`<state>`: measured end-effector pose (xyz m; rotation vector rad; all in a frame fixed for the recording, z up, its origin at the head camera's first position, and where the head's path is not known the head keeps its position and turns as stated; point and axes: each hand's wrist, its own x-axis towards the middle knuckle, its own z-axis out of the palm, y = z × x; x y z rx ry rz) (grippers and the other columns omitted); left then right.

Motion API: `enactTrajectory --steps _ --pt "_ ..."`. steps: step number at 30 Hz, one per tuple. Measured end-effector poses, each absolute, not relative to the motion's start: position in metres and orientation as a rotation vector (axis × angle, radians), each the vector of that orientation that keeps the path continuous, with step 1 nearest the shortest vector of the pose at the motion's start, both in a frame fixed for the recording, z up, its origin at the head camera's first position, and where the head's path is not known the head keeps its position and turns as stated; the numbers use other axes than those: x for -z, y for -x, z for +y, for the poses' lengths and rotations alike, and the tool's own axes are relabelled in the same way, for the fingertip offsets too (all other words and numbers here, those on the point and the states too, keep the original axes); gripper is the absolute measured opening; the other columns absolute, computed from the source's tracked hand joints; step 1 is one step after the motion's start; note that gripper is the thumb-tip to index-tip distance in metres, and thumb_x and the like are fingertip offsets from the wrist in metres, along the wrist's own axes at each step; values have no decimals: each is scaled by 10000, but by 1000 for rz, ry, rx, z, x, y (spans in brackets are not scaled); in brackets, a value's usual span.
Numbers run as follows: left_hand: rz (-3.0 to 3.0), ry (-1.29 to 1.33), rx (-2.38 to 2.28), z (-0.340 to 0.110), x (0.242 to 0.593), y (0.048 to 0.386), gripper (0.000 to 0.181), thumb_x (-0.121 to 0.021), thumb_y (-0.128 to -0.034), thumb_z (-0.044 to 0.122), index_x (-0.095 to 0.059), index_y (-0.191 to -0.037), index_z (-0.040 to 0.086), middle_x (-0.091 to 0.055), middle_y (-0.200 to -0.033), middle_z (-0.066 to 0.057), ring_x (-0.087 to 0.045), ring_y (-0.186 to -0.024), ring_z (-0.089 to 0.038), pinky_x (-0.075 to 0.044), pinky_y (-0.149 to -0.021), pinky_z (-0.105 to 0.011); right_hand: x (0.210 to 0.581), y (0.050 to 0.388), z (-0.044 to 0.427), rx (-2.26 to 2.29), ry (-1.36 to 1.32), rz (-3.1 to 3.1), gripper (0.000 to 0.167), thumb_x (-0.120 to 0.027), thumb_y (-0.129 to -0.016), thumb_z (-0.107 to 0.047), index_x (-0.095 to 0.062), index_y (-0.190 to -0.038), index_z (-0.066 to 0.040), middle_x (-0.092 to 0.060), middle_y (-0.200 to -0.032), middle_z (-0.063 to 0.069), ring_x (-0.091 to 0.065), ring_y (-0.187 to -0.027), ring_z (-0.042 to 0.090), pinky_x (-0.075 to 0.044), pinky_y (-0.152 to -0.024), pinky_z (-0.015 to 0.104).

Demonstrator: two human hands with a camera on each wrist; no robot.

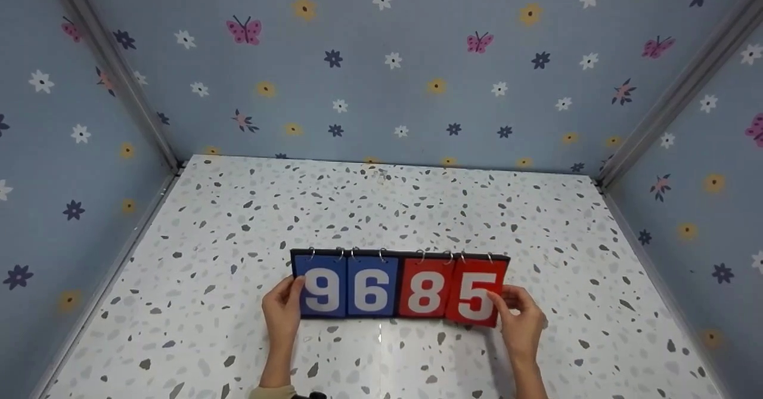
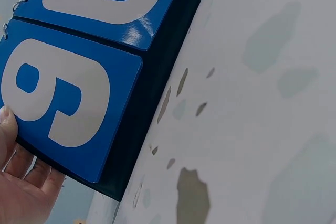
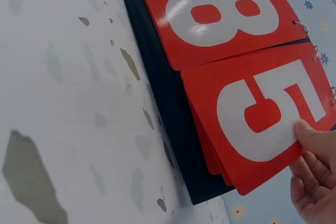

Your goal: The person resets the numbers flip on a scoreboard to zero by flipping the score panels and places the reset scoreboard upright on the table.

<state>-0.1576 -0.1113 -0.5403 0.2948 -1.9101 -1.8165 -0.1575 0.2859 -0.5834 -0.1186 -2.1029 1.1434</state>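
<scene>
A flip scoreboard (image 1: 402,259) with a black backing stands between both hands, reading 96 on blue cards and 85 on red cards, hung on metal rings. My left hand (image 1: 282,306) grips its left end, thumb on the front by the blue 9 card (image 2: 68,124) and fingers behind. At the right end, my right hand (image 1: 521,318) pinches the edge of the red 5 card (image 3: 210,90), thumb in front. That card hangs skewed, its lower corner off the red cards beneath. Whether the right fingers also hold the backing is hidden.
The white speckled tabletop (image 1: 381,208) extends around the scoreboard. Blue flowered panels (image 1: 381,107) enclose it at the back and on both sides, with grey metal posts (image 1: 113,59) in the corners.
</scene>
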Motion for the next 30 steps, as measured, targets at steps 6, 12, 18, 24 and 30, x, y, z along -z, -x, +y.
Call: enactTrajectory --steps 6,12,18,24,30 --pt "-1909 -272 1825 -108 521 150 166 -568 -842 -21 -613 -930 -155 -620 -850 -263 -565 -654 -66 -443 -593 -169 530 134 265 -1030 114 -2175 311 -771 -679 -129 -626 -948 -68 -606 -819 61 -513 -540 100 -399 -536 157" --pt "-1913 -275 1815 -108 519 149 171 -572 -842 -16 -612 -930 -157 -622 -841 -259 -572 -649 -73 -449 -592 -180 567 142 291 -1124 137 -2252 506 -749 -710 -172 -547 -1169 -233 -619 -914 -61 -488 -546 119 -415 -547 188" --pt "-1923 -300 1819 -108 521 150 173 -580 -838 -8 -616 -934 -147 -622 -847 -257 -565 -644 -86 -443 -592 -175 592 149 321 -1491 -49 -2236 354 -708 -754 -140 -631 -1092 -214 -625 -979 -23 -521 -606 163 -443 -542 221" --pt "-1930 -298 1814 -112 540 156 202 -596 -846 68 -636 -942 -105 -638 -854 -200 -563 -681 -52 -434 -618 -146 516 126 305 -2003 -384 -2015 282 -540 -873 -42 -555 -1112 106 -606 -1068 154 -589 -880 195 -478 -702 247" --pt "-1897 -278 1823 -111 540 156 186 -597 -841 52 -638 -925 -109 -635 -830 -205 -557 -654 -71 -429 -594 -148 459 116 288 -2000 -415 -2024 262 -517 -818 143 -518 -1076 193 -620 -1047 124 -585 -888 168 -479 -714 246"
